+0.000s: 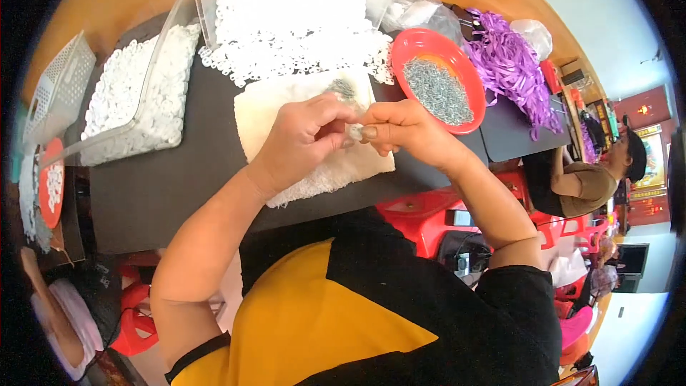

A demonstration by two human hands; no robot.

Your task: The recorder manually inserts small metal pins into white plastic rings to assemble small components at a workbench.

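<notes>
Above a cream cloth (318,176) on the dark table, my two hands meet fingertip to fingertip. My left hand (306,131) is closed in a pinch, and so is my right hand (404,132). Between them sits a small white plastic piece (354,131), mostly covered by the fingers. Its exact kind is hidden. A little heap of thin grey metal pins (341,88) lies on the cloth just beyond my left hand. Past the cloth, many white ring-shaped plastic pieces (286,0) spill from a clear bin.
A red bowl (480,105) of metal pins stands right of the cloth, near purple ribbons (511,64). To the left are a clear bin of white pieces (139,93) and a perforated basket (61,82). Other people (589,179) sit at both sides; red stools (421,218) are below.
</notes>
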